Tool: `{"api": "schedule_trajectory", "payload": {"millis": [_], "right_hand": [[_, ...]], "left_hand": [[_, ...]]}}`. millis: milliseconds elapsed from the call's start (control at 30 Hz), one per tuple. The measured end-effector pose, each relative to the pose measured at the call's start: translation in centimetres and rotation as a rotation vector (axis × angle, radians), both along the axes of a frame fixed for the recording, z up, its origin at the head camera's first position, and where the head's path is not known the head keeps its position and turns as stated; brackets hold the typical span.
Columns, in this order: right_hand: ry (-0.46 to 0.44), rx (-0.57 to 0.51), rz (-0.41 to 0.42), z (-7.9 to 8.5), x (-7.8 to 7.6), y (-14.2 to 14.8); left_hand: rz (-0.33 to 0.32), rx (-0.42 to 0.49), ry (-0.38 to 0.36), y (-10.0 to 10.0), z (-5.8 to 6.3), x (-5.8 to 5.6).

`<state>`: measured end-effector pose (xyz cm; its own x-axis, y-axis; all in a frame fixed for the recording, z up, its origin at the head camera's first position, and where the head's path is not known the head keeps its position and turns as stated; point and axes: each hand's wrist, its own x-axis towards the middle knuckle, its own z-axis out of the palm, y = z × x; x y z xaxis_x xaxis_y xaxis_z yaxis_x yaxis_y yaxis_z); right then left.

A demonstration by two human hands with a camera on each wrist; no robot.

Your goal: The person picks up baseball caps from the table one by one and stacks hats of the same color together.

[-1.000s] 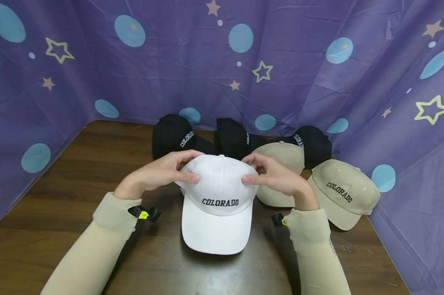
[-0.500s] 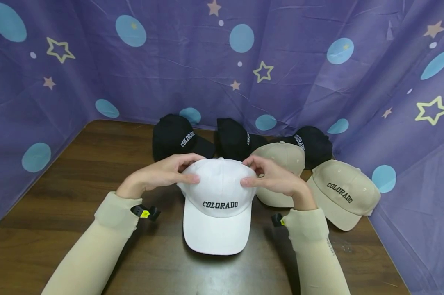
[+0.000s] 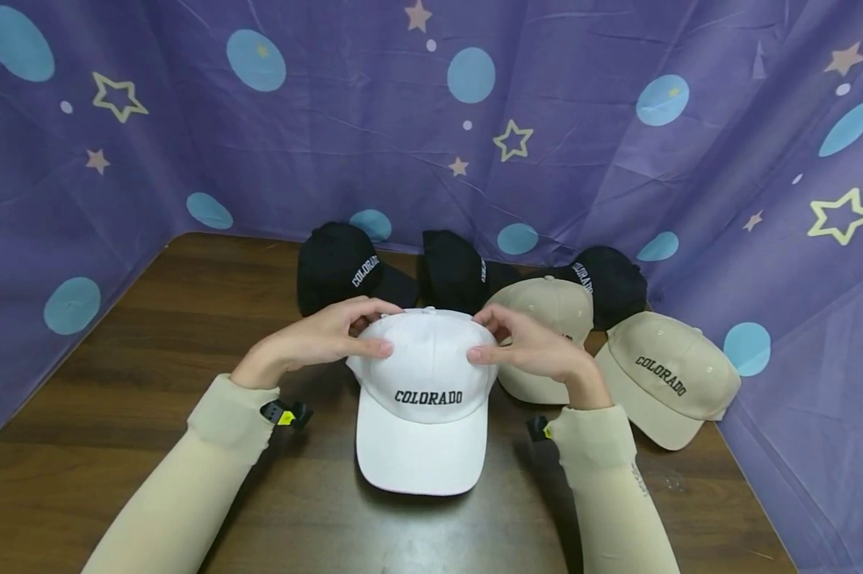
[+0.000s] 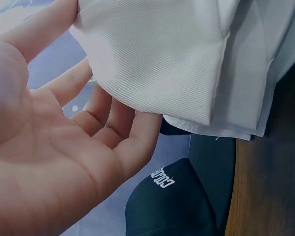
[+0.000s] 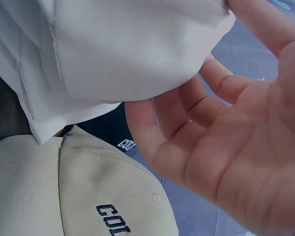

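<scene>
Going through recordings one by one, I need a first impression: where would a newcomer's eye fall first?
Probably on the white fabric cap lettered COLORADO in black, central in the head view, held between the left hand and the right hand. Next, perhaps, on the three black fabric caps at the back and the two beige fabric caps toward the right. Behind them hangs a blue-spotted, starry purple cloth curtain.

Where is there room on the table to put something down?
The biggest bare patch of table lies left of the left sleeve, running back to the purple curtain. A smaller one, in front of the white cap, reaches to the right sleeve. It's crowded behind that cap and to its right, with three black caps and two beige caps.
</scene>
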<state>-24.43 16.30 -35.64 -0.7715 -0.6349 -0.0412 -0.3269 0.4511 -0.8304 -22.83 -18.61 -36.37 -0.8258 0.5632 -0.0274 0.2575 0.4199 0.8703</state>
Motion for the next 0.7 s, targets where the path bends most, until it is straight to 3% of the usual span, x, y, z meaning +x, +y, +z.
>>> {"api": "schedule_trajectory", "payload": {"millis": [700], "right_hand": [[0.003,0.031,-0.05,-0.31,0.04,-0.41]], "left_hand": [[0.056,-0.044,0.054,0.24,-0.55,-0.11]]}}
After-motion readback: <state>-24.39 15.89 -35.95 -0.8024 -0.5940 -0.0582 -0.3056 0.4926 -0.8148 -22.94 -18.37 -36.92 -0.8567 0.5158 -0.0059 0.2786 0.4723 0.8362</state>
